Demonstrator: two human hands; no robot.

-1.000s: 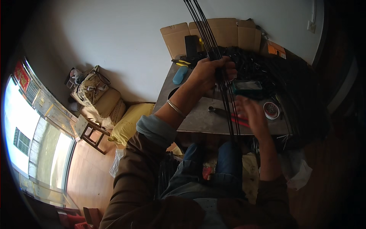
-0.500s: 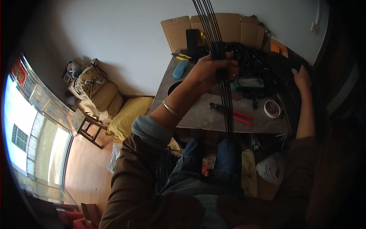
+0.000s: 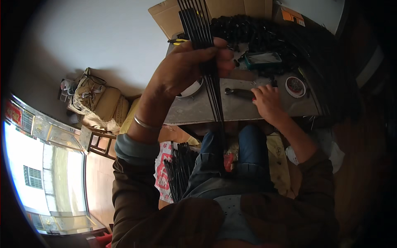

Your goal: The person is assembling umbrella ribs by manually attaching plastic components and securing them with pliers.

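Upright in my left hand [image 3: 194,62] is a bundle of thin black rods [image 3: 214,89], gripped about its middle with the fingers closed round it. The rods run up past the top of the view and down toward my knees. On the table [image 3: 190,113], my right hand [image 3: 269,103] is closed over the handles of a pair of pliers [image 3: 240,92]. Only a trace of the red handles shows beside my fingers, and the dark metal head points left. A round white tub [image 3: 295,87] of small parts stands right of that hand.
Black parts [image 3: 252,31] are heaped at the back, near a teal tray [image 3: 263,60] of thin pins. Long black rods [image 3: 326,62] cover the right side. Cardboard [image 3: 231,7] walls the back. More rods [image 3: 180,169] lie beside my left leg; a wooden stool [image 3: 101,142] is further left.
My right hand has come from the far right of the table to the pliers and covers their red handles. My left hand still holds the rods. The view has tilted.
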